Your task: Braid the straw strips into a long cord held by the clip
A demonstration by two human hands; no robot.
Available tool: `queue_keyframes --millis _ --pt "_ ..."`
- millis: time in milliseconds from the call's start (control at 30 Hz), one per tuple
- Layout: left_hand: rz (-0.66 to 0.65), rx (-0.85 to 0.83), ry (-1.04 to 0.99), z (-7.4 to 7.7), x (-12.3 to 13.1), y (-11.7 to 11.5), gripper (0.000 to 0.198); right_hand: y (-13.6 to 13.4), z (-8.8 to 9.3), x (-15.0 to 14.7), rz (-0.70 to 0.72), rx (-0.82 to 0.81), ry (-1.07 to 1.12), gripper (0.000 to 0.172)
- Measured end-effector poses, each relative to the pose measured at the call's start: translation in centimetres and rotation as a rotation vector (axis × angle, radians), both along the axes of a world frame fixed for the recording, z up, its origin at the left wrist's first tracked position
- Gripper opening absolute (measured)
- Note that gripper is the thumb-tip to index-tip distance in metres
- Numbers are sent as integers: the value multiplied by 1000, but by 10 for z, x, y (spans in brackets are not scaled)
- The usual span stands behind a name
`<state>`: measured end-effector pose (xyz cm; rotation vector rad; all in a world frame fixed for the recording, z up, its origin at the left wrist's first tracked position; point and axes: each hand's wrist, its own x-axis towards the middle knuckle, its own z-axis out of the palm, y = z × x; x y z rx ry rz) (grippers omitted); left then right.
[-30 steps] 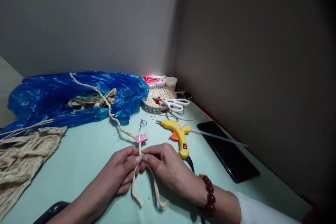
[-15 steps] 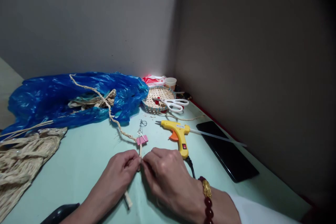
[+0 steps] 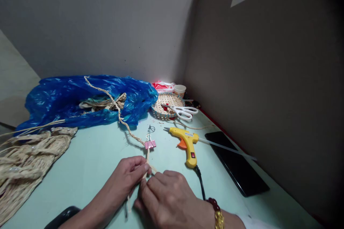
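A pale braided cord of straw-like fibre runs from the blue bag to a pink binder clip. Below the clip, its loose strands come down to my hands. My left hand pinches them between thumb and forefinger, and a thin strand end hangs beneath it. Close beside it, my right hand has its fingers closed on strands just below the left fingertips; a short piece shows between the two hands. The right fingertips are partly hidden.
A yellow glue gun lies right of the clip, its cord running toward my right wrist. Beyond are a black phone, white-handled scissors on a woven basket, and a paper cup. At left are a blue plastic bag and woven fibre piece.
My right hand has moved down and slightly away from the left, showing strands between them. My left hand keeps its pinch. The view has shifted slightly, so objects appear further right.
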<state>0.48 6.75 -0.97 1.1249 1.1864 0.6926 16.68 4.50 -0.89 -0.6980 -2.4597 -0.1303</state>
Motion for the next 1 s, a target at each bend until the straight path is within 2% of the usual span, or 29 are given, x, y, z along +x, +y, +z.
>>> queue_keyframes --millis 167,200,267,333,500,600,700,767,933,1000 --pt "8 -64 -107 7 0 -1 34 10 19 6 -289 -542 326 22" --pt "-9 -73 -104 8 0 0 34 14 20 7 -280 -666 348 22" --pt "-72 -55 -51 8 -1 1 31 21 20 9 -176 -925 342 20" --pt "-118 13 49 8 -3 3 28 27 18 9 -92 -1072 304 18" --pt "-146 317 379 8 -4 0 28 33 14 8 -131 -1020 286 24" --pt "-149 404 590 10 -1 -5 29 35 9 6 -177 -1075 384 25" --pt "-164 426 639 14 -1 -7 29 35 4 3 -230 -1145 482 24" --pt "-157 437 645 17 -2 -7 31 33 2 1 -255 -1132 502 22" --pt "-90 508 723 17 -1 -16 30 25 2 -3 -315 -893 417 21" --pt "-94 577 762 12 4 -23 28 24 2 -3 -316 -870 409 21"
